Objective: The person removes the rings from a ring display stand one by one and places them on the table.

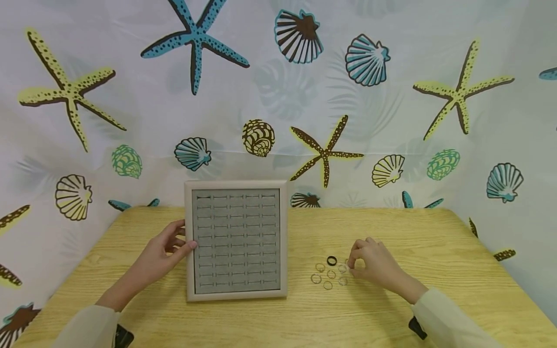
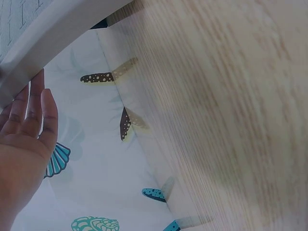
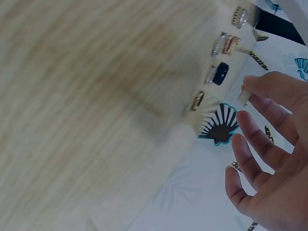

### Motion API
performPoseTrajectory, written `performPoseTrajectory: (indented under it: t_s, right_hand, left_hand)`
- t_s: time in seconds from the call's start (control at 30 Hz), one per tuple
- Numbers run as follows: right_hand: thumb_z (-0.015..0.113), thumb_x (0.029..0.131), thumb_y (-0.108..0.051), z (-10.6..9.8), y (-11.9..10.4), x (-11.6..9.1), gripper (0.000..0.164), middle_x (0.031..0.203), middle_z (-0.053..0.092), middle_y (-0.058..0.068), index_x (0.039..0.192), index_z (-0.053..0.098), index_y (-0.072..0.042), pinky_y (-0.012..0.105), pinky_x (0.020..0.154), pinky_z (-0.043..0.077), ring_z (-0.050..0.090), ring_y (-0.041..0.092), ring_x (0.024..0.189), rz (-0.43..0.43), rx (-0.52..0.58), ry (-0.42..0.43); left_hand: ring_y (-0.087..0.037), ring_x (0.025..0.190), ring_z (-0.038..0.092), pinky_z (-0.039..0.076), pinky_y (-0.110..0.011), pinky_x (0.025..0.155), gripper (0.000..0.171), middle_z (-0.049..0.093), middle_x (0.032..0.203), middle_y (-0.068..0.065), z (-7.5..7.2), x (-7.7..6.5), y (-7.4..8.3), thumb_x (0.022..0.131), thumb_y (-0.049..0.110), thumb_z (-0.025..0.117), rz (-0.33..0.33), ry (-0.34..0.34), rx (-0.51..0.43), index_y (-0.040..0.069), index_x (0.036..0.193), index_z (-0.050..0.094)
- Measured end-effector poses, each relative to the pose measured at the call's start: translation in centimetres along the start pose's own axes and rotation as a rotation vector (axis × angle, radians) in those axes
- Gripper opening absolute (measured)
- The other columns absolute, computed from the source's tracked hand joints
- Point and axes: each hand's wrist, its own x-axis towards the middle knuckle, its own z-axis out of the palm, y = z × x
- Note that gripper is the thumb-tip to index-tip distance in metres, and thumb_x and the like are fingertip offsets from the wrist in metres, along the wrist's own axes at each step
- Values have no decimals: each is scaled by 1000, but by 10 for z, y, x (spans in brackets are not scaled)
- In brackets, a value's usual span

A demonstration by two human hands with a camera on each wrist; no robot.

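A ring display board with a pale frame and a grey slotted insert stands propped up on the table, left of centre. My left hand holds its left edge, thumb on the front of the frame and fingers behind. In the left wrist view, those fingers reach under the frame. My right hand pinches a small silvery ring between thumb and forefinger, beside a loose group of rings. That group includes a black ring, a gold-toned ring and several silvery ones, such as one nearest the front.
The wood-grain table ends at the back against a white cloth printed with starfish and shells. A dark wrist strap piece shows under the right sleeve, and another under the left.
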Motion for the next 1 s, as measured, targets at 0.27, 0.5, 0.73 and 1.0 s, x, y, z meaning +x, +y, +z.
performPoseTrajectory:
  t_s: [0.27, 0.5, 0.73, 1.0]
  right_hand:
    - [76, 72, -16, 4, 6, -9, 15, 81, 57, -8, 65, 65, -24, 39, 67, 39, 45, 12, 75, 2, -8, -69]
    - [77, 71, -15, 9, 9, -11, 17, 81, 56, -7, 64, 64, -23, 33, 63, 35, 43, 11, 72, -30, 1, -81]
    - [78, 70, -17, 13, 10, -12, 17, 79, 55, -9, 64, 64, -24, 29, 61, 31, 41, 8, 70, -32, -32, -58]
    - [77, 70, -16, 15, 10, -12, 15, 78, 55, -9, 65, 66, -24, 28, 61, 29, 41, 8, 68, -33, -24, -52]
  left_hand:
    - [2, 85, 59, 50, -23, 69, 50, 58, 110, -11, 0, 0, 0, 91, 23, 56, 7, -1, -4, 9, 136, 36]
    - [3, 86, 58, 50, -23, 70, 51, 58, 110, -11, 1, -1, 1, 91, 23, 56, 9, 2, 6, 8, 136, 36]
    - [1, 86, 58, 50, -22, 70, 51, 58, 110, -10, 0, -1, 2, 91, 24, 56, 1, 3, 10, 10, 136, 36]
    - [-2, 86, 60, 50, -22, 69, 51, 58, 110, -12, 1, -1, 2, 91, 22, 57, 9, 3, -7, 8, 136, 36]
